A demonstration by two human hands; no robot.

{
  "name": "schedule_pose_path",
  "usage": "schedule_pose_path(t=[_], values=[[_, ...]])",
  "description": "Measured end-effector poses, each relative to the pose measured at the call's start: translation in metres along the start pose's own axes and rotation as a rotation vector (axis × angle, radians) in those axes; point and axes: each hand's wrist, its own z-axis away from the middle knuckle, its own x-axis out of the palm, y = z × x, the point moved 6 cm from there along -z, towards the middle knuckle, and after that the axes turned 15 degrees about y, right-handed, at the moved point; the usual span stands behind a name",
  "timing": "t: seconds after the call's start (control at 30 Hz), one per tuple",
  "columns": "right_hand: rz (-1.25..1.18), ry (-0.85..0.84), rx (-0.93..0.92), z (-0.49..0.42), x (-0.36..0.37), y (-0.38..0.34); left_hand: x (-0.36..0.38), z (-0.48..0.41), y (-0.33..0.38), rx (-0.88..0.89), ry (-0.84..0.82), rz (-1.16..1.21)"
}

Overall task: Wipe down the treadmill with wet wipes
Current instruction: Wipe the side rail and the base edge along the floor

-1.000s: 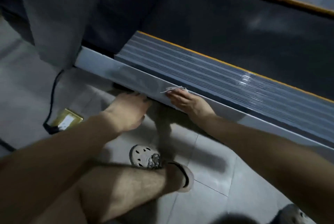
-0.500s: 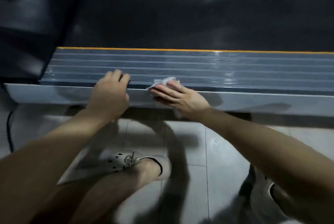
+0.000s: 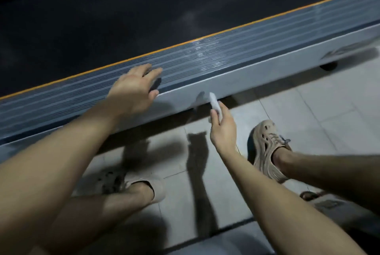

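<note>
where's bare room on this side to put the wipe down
The rail right of the left hand is bare, as are the tiles beyond the right shoe. Crowded between it and the left shoe, around the right hand and wipe.

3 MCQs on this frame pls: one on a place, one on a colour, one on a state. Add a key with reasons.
1. Where is the left hand?
A. at the treadmill's ribbed side rail
B. flat on the floor tiles
C. on a shoe

2. What colour is the stripe between the belt and the rail?
A. green
B. orange
C. white

3. How is the wet wipe placed?
A. lying on the belt
B. dropped on the floor
C. pinched in the right hand

Key:
1 A: its straight fingers reach over the rail's grooves.
2 B: an orange line runs along the rail's inner edge.
3 C: the fingers hold the wipe up beside the treadmill's side face.
</note>
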Motion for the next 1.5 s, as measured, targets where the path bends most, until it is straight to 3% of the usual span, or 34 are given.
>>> schedule_pose_path(t=[0.07,0.13,0.27,0.37,0.43,0.5,0.57,0.63,0.77,0.87,1.0,1.07,1.1,1.17,1.33,1.4,1.5], values=[[-0.258,0.117,0.634,0.008,0.004,0.031,0.008,-0.021,0.018,0.041,-0.08,-0.044],[-0.538,0.151,0.982,0.007,0.027,0.049,0.019,-0.047,0.029,0.077,-0.21,-0.139],[-0.833,0.127,1.138,-0.025,0.087,0.051,0.034,-0.066,0.032,0.132,-0.421,-0.281],[-0.963,0.216,1.278,-0.049,0.105,0.018,0.038,-0.064,0.031,0.198,-0.388,-0.361],[-0.914,0.327,1.359,-0.05,0.121,0.011,0.038,-0.065,0.028,0.225,-0.341,-0.403],[-0.848,0.434,1.325,-0.032,0.151,0.011,0.039,-0.066,0.028,0.264,-0.311,-0.436],[-0.757,0.277,1.171,0.003,0.196,0.002,0.04,-0.067,0.03,0.295,-0.287,-0.452],[-0.811,0.106,1.218,0.027,0.203,-0.028,0.038,-0.066,0.027,0.285,-0.284,-0.464],[-0.827,0.233,1.233,-0.032,0.155,-0.006,0.038,-0.067,0.026,0.271,-0.27,-0.442],[-0.706,0.264,1.017,-0.043,0.146,0.001,0.039,-0.068,0.029,0.273,-0.268,-0.436],[-0.601,0.143,0.783,-0.018,0.13,-0.051,0.038,-0.068,0.032,0.274,-0.276,-0.452],[-0.404,0.276,0.541,-0.002,0.117,-0.077,0.037,-0.068,0.034,0.275,-0.282,-0.456],[-0.29,0.242,0.421,0.007,0.13,-0.083,0.037,-0.068,0.033,0.267,-0.281,-0.451],[-0.285,0.306,0.382,-0.015,0.16,-0.049,0.037,-0.066,0.032,0.253,-0.274,-0.427],[-0.626,0.496,0.806,-0.172,0.06,0.029,0.038,-0.065,0.03,0.256,-0.292,-0.439],[-0.709,0.554,0.934,-0.175,0.053,0.024,0.037,-0.066,0.032,0.246,-0.318,-0.435],[-0.685,0.461,0.93,-0.126,0.091,0.002,0.036,-0.065,0.033,0.241,-0.318,-0.434]])
